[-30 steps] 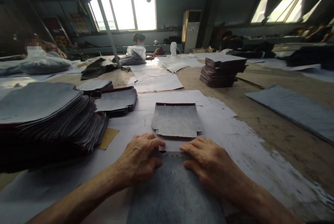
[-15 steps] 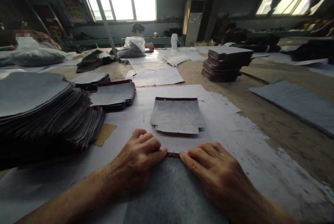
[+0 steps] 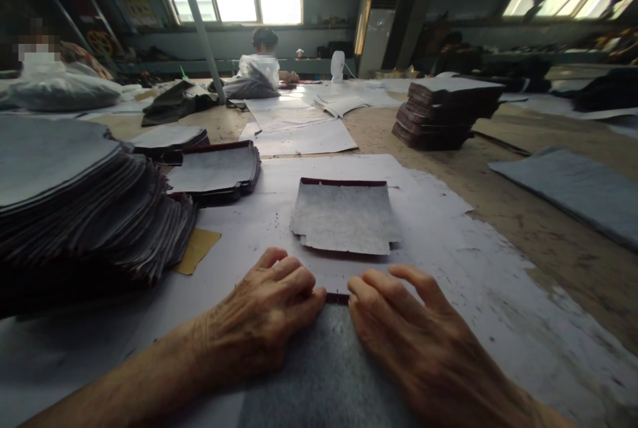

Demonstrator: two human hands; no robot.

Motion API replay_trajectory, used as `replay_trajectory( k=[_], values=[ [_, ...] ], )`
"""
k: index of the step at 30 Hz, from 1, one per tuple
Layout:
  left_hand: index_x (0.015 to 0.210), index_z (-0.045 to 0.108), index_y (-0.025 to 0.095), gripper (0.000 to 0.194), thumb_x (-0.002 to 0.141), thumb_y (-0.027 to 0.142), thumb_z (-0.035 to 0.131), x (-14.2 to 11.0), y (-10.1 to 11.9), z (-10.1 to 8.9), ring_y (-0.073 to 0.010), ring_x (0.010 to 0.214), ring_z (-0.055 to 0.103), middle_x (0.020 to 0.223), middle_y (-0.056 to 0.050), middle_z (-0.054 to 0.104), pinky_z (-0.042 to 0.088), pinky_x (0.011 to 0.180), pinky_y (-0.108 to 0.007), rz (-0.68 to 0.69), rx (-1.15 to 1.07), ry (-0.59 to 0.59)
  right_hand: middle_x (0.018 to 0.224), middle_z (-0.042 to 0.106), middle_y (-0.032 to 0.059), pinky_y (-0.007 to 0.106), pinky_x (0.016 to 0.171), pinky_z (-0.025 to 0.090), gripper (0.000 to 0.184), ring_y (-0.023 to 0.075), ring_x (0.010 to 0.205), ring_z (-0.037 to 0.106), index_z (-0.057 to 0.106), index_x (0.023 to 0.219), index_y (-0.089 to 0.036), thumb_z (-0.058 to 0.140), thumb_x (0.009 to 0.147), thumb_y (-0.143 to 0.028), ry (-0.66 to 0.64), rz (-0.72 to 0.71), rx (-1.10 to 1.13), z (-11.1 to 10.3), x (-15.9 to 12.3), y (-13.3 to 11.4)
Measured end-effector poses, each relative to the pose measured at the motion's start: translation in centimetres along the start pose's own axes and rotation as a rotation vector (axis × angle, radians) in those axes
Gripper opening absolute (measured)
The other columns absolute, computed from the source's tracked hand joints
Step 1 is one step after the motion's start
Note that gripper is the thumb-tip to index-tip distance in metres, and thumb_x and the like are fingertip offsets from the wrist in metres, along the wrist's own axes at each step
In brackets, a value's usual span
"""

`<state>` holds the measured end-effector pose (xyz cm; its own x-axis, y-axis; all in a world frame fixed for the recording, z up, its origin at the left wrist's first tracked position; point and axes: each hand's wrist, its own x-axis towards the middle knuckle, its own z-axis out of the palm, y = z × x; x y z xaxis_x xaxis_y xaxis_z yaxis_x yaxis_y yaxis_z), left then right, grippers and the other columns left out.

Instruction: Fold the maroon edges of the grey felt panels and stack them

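Note:
In front of me a grey-backed sheet [image 3: 323,368] lies flat, its far edge turned over into a narrow dark-red fold [image 3: 337,298]. My left hand [image 3: 272,315] is closed, fingers bent, with the thumb side pressed on the left end of that fold. On the right end, my right hand [image 3: 403,328] bends its fingers over the edge, the outermost finger raised; its thumb is hidden. Just beyond both hands rests a separate grey-backed piece [image 3: 346,218] with a dark-red folded far edge and notched near corners.
White paper [image 3: 443,248] covers the table here. At left rise a tall stack of grey-backed pieces [image 3: 94,215] and a smaller stack [image 3: 214,172], beside a yellow scrap [image 3: 198,250]. Dark-red bundles [image 3: 443,112] and a grey sheet [image 3: 573,189] lie right. People sit farther back.
The sheet's far edge has been folded over, showing dark red. My hands have shifted along the fold, the right hand's fingers bending over it. The view has tilted down a little.

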<state>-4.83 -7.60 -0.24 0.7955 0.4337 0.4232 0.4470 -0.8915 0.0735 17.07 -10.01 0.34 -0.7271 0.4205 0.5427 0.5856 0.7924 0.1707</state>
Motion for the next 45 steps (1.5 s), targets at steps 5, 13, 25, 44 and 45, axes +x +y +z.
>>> replay_trajectory(
  k=[5,13,25,44,45],
  values=[
    [0.107,0.055,0.01,0.031,0.079,0.006,0.041,-0.1,-0.2,0.1,-0.0178,0.074,0.045,0.079,-0.006,0.054,0.037,0.072,-0.039,-0.008,-0.007,0.008,0.079,0.061,0.0078,0.034,0.069,0.046,0.033,0.0178,0.074,0.053,0.064,0.086,-0.009,0.031,0.087,-0.005,-0.086,0.03,0.082,-0.2,-0.1,-0.1],
    [0.106,0.056,0.012,0.03,0.081,0.005,0.041,-0.1,-0.2,0.2,-0.0169,0.074,0.045,0.078,-0.006,0.054,0.038,0.071,-0.036,-0.02,-0.049,0.02,0.08,0.062,0.0068,0.034,0.066,0.044,0.034,0.0184,0.071,0.052,0.059,0.107,-0.007,0.031,0.087,-0.007,-0.053,0.086,0.111,-0.2,0.1,-0.6],
    [0.121,0.047,0.012,0.045,0.079,-0.003,0.037,-1.1,-0.9,-1.2,-0.015,0.078,0.051,0.092,-0.008,0.059,0.046,0.07,-0.031,-0.098,-0.177,0.053,0.078,0.062,0.006,0.033,0.067,0.043,0.039,0.0164,0.067,0.052,0.062,0.099,-0.009,0.029,0.081,0.002,-0.09,0.068,0.044,0.4,0.9,-0.8],
    [0.113,0.051,0.013,0.036,0.081,0.001,0.038,-1.7,-1.6,-1.6,-0.0147,0.077,0.048,0.088,-0.008,0.055,0.041,0.073,-0.034,-0.04,-0.128,-0.007,0.077,0.064,0.0063,0.029,0.065,0.049,0.041,0.0159,0.065,0.057,0.061,0.1,-0.01,0.028,0.078,0.002,-0.102,0.002,-0.042,0.4,0.9,-0.8],
    [0.113,0.051,0.013,0.036,0.081,0.001,0.038,-1.7,-1.6,-1.6,-0.0146,0.077,0.049,0.088,-0.008,0.055,0.041,0.073,-0.034,-0.043,-0.126,-0.01,0.078,0.065,0.0065,0.029,0.066,0.049,0.042,0.0159,0.066,0.057,0.061,0.099,-0.011,0.028,0.078,0.002,-0.103,0.002,-0.044,0.4,0.9,-0.8]
  ],
)
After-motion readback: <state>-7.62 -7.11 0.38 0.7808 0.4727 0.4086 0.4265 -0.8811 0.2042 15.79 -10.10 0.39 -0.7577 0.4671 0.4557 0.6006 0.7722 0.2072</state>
